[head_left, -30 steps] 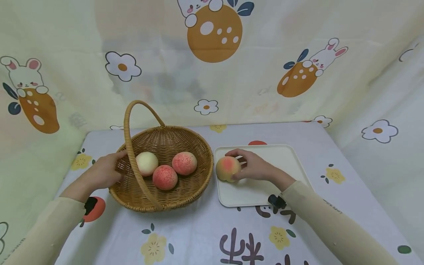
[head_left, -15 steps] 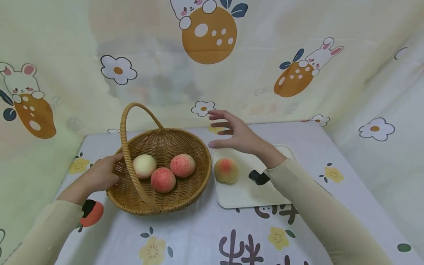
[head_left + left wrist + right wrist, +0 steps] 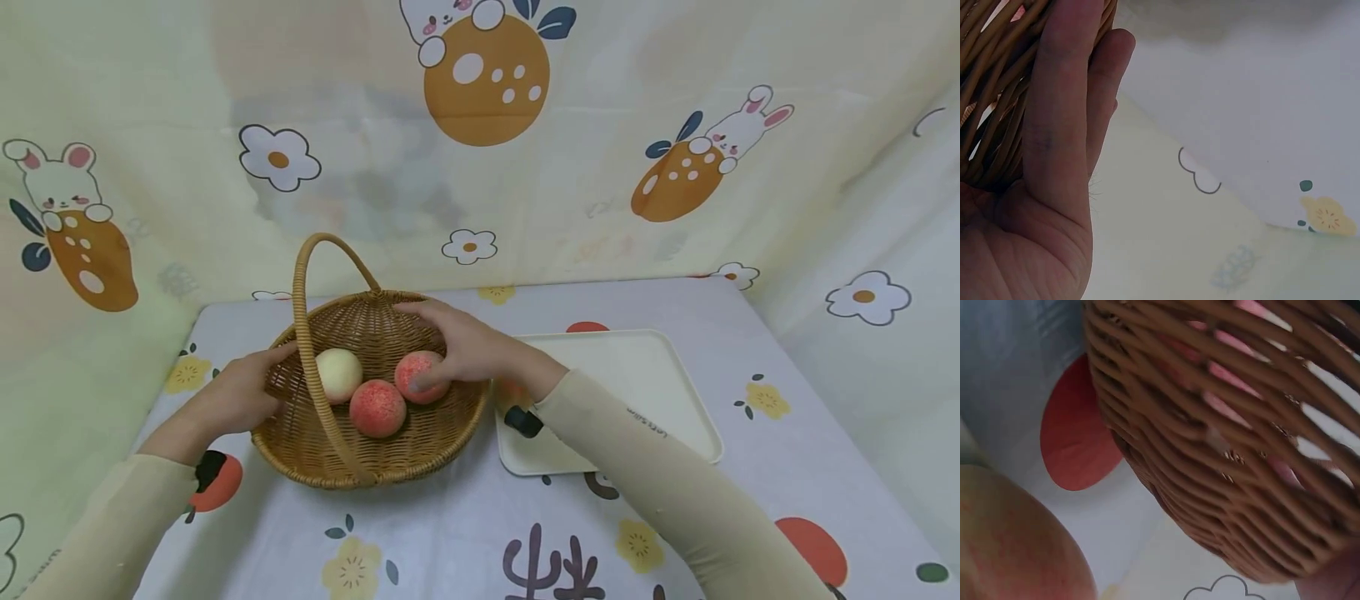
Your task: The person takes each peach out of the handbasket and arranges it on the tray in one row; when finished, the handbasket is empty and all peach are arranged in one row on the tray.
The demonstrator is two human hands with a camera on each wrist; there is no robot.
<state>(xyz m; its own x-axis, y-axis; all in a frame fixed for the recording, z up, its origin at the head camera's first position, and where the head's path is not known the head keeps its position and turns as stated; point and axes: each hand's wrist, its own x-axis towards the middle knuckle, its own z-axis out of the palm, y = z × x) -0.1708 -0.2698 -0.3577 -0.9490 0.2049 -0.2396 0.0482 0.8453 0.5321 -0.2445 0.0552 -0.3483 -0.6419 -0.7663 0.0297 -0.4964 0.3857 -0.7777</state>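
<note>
Beside the basket (image 3: pixel 433 427), white tray (image 3: pixel 603 357)

Left fingers (image 3: pixel 279 353) at wicker basket (image 3: pixel 423 440), right fingers (image 3: pixel 431 313) by red peach (image 3: pixel 410 368) inside.

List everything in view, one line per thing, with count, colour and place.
wicker basket: 1, brown, left of the tray
pale round fruit: 1, cream, in the basket beside the handle
red-pink fruits: 2, speckled, in the basket
peach: 1, yellowish with red, on the tray, mostly hidden by the right arm in the head view
tray: 1, white, right of the basket
tablecloth: 1, pale with printed flowers, under everything
backdrop cloth: cream with rabbit and flower prints, behind the table
black wrist pieces: 2, one by each wrist
sleeves: 2, beige, on the forearms
left hand: 1, gripping the basket's left side
right hand: 1, at the basket's right side
</note>
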